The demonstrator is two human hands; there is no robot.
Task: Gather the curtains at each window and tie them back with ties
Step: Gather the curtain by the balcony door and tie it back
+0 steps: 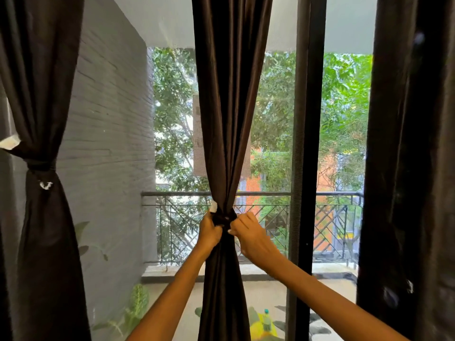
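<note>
**Middle curtain being tied, one panel left loose**

Two bare forearms are reached forward from the bottom of the view, and both hands are met at the waist of the middle curtain (229, 119). This curtain is taken as the landmark. It is gathered into a narrow bundle, and a dark tie (222, 219) is wrapped around it at the height of the balcony railing (270, 193) seen behind it. The left hand (209, 230) is closed on the tie at the left side of the bundle, its fingers curled around the cloth. The right hand (248, 235) is held at the right side, and its fingers (235, 226) are pinching the other end of the tie. A small white tag (213, 206) is seen just above the left hand.

Left of the middle curtain, the left curtain (41, 94) is already gathered and bound by its own tie (40, 166). Right of the middle curtain, beyond the dark door frame (311, 143), the right curtain (406, 143) is hanging straight, and no tie is seen on it.

It is judged that one panel is finished, the second is in the knotting step, and the third is not yet started.
</note>
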